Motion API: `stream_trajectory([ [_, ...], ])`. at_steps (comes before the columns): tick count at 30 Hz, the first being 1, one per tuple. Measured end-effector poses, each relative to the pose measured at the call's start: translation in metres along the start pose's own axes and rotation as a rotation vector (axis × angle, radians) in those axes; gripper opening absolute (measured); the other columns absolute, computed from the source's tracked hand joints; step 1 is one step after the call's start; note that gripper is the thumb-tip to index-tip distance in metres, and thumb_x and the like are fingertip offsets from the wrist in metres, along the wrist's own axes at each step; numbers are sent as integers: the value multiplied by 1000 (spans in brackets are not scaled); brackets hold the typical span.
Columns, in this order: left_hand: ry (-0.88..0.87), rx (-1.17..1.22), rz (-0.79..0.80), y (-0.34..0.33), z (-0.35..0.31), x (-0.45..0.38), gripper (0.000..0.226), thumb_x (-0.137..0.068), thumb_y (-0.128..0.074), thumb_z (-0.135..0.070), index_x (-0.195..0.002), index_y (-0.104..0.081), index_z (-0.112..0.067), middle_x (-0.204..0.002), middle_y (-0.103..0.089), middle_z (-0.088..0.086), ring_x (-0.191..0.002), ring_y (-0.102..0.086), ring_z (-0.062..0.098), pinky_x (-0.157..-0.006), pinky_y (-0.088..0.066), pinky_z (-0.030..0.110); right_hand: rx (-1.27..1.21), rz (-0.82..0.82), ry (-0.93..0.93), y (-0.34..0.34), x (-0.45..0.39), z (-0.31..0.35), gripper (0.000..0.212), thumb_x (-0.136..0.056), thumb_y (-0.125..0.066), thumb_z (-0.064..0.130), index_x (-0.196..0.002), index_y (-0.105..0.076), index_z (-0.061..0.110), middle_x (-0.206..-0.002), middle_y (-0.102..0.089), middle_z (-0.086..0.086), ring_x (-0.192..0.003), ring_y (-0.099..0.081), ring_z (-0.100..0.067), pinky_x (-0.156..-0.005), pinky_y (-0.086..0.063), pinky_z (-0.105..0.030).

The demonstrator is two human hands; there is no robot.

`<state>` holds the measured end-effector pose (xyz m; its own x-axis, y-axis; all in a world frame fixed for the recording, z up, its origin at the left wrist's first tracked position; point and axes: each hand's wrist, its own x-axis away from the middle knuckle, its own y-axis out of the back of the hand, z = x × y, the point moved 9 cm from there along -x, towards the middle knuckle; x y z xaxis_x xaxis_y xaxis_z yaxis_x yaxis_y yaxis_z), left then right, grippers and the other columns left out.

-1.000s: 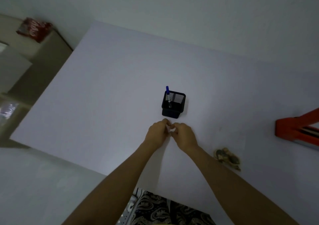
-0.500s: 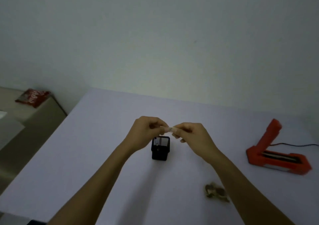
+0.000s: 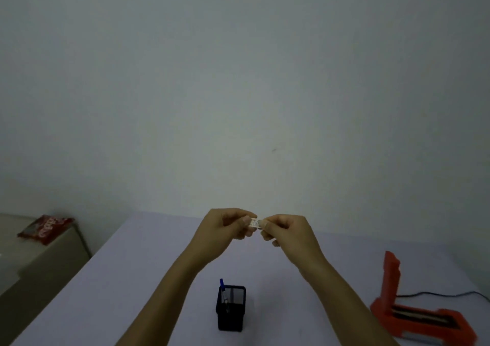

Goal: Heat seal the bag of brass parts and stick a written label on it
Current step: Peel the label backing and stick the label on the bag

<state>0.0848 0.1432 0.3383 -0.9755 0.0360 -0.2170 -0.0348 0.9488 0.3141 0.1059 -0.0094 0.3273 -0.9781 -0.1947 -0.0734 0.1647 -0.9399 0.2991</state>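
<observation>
A small white label with dark writing is pinched between my left hand and my right hand, both raised above the white table. Each hand grips one end of the label with thumb and fingers. The orange heat sealer stands at the right with its arm lifted. The bag of brass parts is out of view.
A black mesh pen holder with a blue pen stands on the table below my hands. A black cable runs right from the sealer. A red packet lies on a beige surface at the left.
The camera has tilted up, so the wall fills most of the view and the bag of brass parts has left the frame. My hands rose from the table holding the label.
</observation>
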Motion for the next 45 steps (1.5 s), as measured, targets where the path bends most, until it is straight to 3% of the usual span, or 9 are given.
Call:
stream_trajectory([
  [3,-45,-99,-163,0,-9,3,18,-94,-56,-14,-102,-71,-17,-79,-73,-3,-75,-68,6,-71,-54,20,-126,2,-81,3,3,-3,11,-89,-66,20,-86,-76,16,-76,-75,-1,-71,-69,-8,-63,-52,-20],
  [6,-72,-163,-384,3,-16,15,10,-89,-64,-18,-96,-69,-24,-81,-70,-12,-77,-65,-2,-70,-48,7,-214,4,-133,4,8,-8,10,-89,-67,21,-88,-76,16,-78,-76,-1,-73,-70,-9,-63,-51,-20],
  [9,-230,-349,-613,3,-35,35,12,-84,-70,-17,-94,-67,-23,-87,-67,-13,-82,-61,0,-75,-45,9,-232,-22,-141,7,11,-8,9,-87,-69,21,-87,-76,16,-78,-76,-2,-74,-70,-11,-64,-51,-21],
  [12,-341,-501,-577,-17,-45,40,10,-85,-69,-20,-95,-70,-19,-90,-69,-9,-85,-60,2,-78,-46,13,-237,-31,-138,6,12,-6,11,-85,-71,25,-86,-75,16,-79,-76,-1,-77,-71,-13,-65,-52,-22],
  [19,-300,-389,-550,-16,-43,42,14,-88,-65,-21,-101,-71,-21,-93,-68,-19,-90,-58,-14,-82,-40,0,-380,-7,-165,6,13,-2,9,-85,-72,21,-88,-77,14,-81,-76,-2,-76,-71,-13,-68,-53,-24],
  [26,-295,-347,-584,-9,-45,45,15,-83,-71,-20,-98,-73,-22,-91,-68,-20,-92,-62,-9,-82,-42,2,-466,67,-169,0,12,6,14,-88,-68,21,-93,-77,11,-85,-77,-6,-76,-70,-13,-70,-54,-24],
  [31,-284,-336,-610,-7,-44,44,15,-84,-70,-20,-99,-73,-21,-91,-67,-20,-90,-59,-15,-82,-42,1,-438,68,-146,0,9,10,15,-90,-64,19,-95,-76,10,-86,-77,-7,-79,-71,-14,-72,-55,-25],
  [39,-287,-342,-605,-9,-44,39,13,-86,-69,-19,-98,-73,-17,-90,-71,-12,-90,-62,-5,-82,-44,4,-366,17,-94,5,7,11,11,-88,-67,21,-92,-77,16,-79,-76,-2,-75,-71,-10,-72,-56,-22],
  [45,-293,-339,-610,-14,-43,34,13,-87,-67,-17,-99,-72,-17,-90,-67,-15,-88,-58,-15,-80,-42,2,-348,-12,-83,11,5,11,11,-88,-67,20,-93,-77,17,-81,-76,-2,-76,-71,-10,-73,-57,-22],
])
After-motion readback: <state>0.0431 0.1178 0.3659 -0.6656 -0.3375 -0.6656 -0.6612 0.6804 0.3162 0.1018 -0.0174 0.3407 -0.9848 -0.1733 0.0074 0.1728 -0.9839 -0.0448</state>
